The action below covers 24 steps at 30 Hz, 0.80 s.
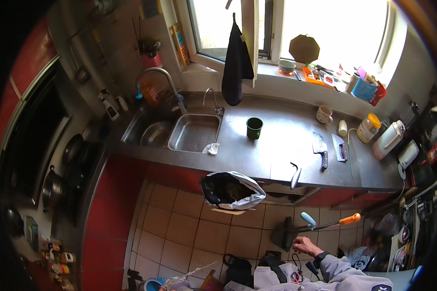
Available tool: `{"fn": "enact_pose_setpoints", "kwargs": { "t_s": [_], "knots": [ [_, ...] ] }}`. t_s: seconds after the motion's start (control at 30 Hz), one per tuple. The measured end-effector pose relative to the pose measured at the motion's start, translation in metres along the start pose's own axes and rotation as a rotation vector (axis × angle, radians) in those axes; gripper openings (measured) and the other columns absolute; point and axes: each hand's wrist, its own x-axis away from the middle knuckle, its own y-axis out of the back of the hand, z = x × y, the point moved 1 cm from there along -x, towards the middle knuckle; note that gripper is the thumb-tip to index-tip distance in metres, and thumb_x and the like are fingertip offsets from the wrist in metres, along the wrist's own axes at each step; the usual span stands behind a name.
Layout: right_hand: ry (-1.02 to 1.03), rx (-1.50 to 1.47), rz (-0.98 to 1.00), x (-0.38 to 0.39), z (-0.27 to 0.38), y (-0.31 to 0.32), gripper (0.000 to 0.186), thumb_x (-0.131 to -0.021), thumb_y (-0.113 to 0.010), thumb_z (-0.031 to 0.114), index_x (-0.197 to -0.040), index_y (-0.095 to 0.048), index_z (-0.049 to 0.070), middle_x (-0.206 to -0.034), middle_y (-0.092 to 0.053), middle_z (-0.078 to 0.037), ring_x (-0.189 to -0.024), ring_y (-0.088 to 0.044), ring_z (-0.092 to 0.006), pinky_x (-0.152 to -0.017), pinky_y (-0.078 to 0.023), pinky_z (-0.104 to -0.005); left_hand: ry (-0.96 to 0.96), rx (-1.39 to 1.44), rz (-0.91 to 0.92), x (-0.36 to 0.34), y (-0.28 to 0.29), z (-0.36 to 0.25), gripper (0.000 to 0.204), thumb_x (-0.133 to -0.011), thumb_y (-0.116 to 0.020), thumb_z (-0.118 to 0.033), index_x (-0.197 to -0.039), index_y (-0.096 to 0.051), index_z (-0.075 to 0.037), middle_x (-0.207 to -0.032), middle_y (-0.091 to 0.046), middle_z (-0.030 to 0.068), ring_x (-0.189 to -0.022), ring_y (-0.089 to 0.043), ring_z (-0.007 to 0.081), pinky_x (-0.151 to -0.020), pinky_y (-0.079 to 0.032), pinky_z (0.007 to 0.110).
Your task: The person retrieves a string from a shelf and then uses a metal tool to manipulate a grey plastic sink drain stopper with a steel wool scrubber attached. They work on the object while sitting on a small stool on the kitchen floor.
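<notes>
**One orange plastic handle and one pale blue plastic handle, just past the right grip**

The right grip has its fingers half curled. Its palm is hidden, so I cannot tell if it has hold of something. The left grip does not show. Just left of the right grip is a dark, wide scoop; I cannot tell if they touch. Both handles stick out from beside the scoop, maybe so they are easy to grab.

Farther ahead and left of the grip, a silver-white bag with a black inside gapes wide, likely so scraps drop in.

Well past the grip, on the grey metal tabletop, a black-handled knife with a holed blade lies back from the front edge, perhaps for safety. A curved silver tool lies nearer that edge, so a bump could tip it off.

Tan floor tiles left of the grip give room to swing. To its right, a bunched white bag makes things tighter.
</notes>
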Motion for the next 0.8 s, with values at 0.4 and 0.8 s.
{"fn": "enact_pose_setpoints", "kwargs": {
  "t_s": [0.4, 0.8],
  "knots": [
    [0.593, -0.207, -0.234, -0.019, 0.258, -0.013, 0.028, -0.094, -0.063, 0.016, -0.114, -0.063, -0.003, -0.086, -0.067, -0.006, -0.079, -0.062, -0.013, -0.069, -0.053, -0.0285, 0.411, 0.7, 0.171, -0.106, -0.036, -0.012, 0.031, -0.087, -0.064, -0.003, -0.117, -0.062, 0.005, -0.112, -0.066, 0.0129, -0.104, -0.062, 0.0227, -0.094, -0.048, 0.033],
    [1.047, -0.257, -0.722, -0.176, 0.538, 0.148, 0.06, -0.091, -0.07, 0.022, -0.141, -0.044, 0.001, -0.134, -0.06, -0.02, -0.115, -0.063, -0.0287, -0.087, -0.056, -0.038, 0.416, 0.61, 0.104, -0.166, -0.131, -0.099, 0.046, -0.089, -0.066, -0.008, -0.132, -0.056, 0.005, -0.118, -0.065, 0.0133, -0.106, -0.062, 0.0234, -0.092, -0.049, 0.032]
  ]
}}
